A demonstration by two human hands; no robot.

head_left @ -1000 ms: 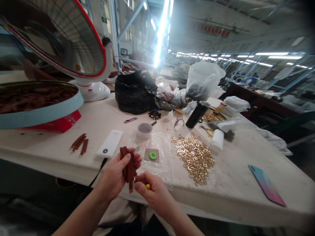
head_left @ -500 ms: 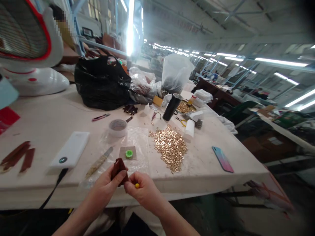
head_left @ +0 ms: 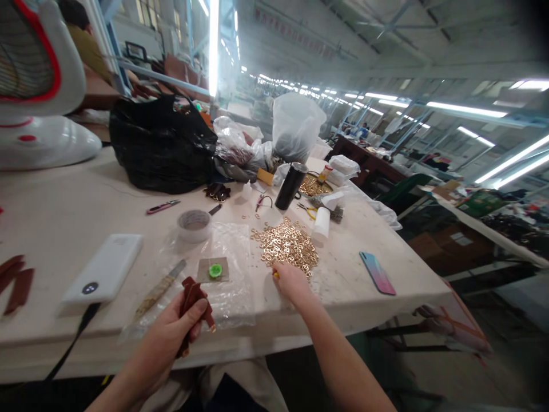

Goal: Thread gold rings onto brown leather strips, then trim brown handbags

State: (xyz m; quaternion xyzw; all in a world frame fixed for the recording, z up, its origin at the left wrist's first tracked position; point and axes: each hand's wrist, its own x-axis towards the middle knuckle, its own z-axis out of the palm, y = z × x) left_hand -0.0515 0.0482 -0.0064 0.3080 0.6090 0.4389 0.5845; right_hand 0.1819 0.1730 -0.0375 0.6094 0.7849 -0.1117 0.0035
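My left hand is closed around brown leather straps at the table's front edge. A bit of gold metal shows at a strap's lower end. Out to the right, my right hand is closed at the near edge of a pile of small gold rings. A small yellow tip pokes out of its fingers; the rest of that thing is hidden. Between the hands, a bright green lump sits on a brown square card over clear plastic film.
Left of the film lie a knife with a wrapped handle, a tape roll and a white power bank with a cable. More straps lie far left. A phone is at right; a black cup and black bag stand behind.
My right hand has moved away from the straps, rightward to the ring pile. The left hand has shifted slightly left and down with the straps, now fanned apart. The view has turned a little.
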